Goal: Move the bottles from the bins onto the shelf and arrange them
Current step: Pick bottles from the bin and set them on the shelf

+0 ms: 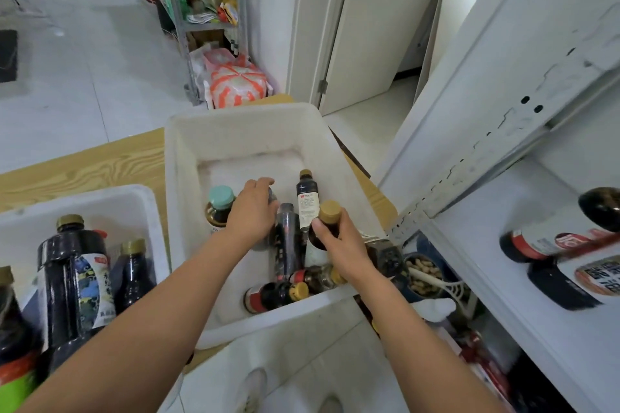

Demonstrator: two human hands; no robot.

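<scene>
On the wooden table [84, 164] the left bin [100, 193] holds upright tall dark bottles [72, 278] with gold caps. Just beside it stands the larger middle bin [235, 121], and both bare arms reach down into it. A teal-capped jar [219, 208] stands upright by the bin's left wall, touching the left hand [251, 208]. That hand's fingers curl down over a dark bottle [273, 198] that is mostly hidden beneath them, so whether they actually grip it cannot be told. To the right a slim white-labelled bottle [307, 201] lies on the bin floor, cap pointing away. Beside it the right hand [339, 245] holds a tan-capped bottle [327, 221] – thumb and fingers wrapped round its dark shoulder just under the cap. Small bottles [275, 295] lie on their sides against the bin's near wall. Furthest right, the white shelf [486, 245] already carries red-labelled dark bottles [550, 245] – blurred in this view
</scene>
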